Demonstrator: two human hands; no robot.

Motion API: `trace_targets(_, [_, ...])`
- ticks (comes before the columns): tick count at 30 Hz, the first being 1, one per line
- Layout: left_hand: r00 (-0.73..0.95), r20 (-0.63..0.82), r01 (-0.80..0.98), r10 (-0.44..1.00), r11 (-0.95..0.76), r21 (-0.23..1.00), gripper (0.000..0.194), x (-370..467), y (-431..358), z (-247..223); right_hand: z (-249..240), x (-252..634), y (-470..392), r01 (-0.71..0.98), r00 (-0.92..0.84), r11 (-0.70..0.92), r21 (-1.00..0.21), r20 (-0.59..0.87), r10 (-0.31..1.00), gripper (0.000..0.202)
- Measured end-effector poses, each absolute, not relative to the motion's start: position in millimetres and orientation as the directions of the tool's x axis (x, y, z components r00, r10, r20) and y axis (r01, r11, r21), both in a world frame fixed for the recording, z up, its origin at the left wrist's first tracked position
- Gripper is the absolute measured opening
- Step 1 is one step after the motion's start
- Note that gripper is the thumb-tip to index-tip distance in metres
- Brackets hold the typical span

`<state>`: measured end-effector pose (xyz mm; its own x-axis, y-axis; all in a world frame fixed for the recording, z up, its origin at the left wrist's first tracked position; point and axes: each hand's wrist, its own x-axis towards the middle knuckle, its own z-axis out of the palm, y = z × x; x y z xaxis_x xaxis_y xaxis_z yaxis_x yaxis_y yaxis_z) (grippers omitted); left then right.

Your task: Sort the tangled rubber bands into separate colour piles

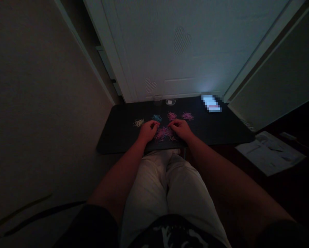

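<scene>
A mixed pile of thin, short pink and purple strips lies on a dark table, between my two hands. My left hand is at the pile's left side, thumb and fingers pinched together. On the right side of the pile, my right hand is also closed in a pinch. Anything between the fingertips is too small and dim to name. Behind the hands are separate little heaps: pale yellow strips, blue strips, pink strips and purple-pink strips.
A clear cup and a round clear lid-like piece with a white label stand by the table's back edge. A blurred, glowing screen is at the back right. A white door panel rises behind. Sheets of paper lie lower right.
</scene>
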<state>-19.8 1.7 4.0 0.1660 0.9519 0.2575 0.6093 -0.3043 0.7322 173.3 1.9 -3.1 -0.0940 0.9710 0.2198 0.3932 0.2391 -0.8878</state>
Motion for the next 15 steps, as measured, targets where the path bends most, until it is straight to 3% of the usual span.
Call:
trace_targets(8, [0.147,0.280,0.579,0.949,-0.312,0.753,0.020,-21.5,4.6,-0.9,-0.5,170.4,2.9,0.358,-0.116,0.246,-0.901,0.219,0.969,0.018])
trace_targets(15, [0.091,0.258,0.459,0.962,-0.271,0.846,0.019,-5.1,17.7,1.7,-0.7,165.9,19.8,0.298,-0.218,0.281,-0.912,0.221,0.951,0.029])
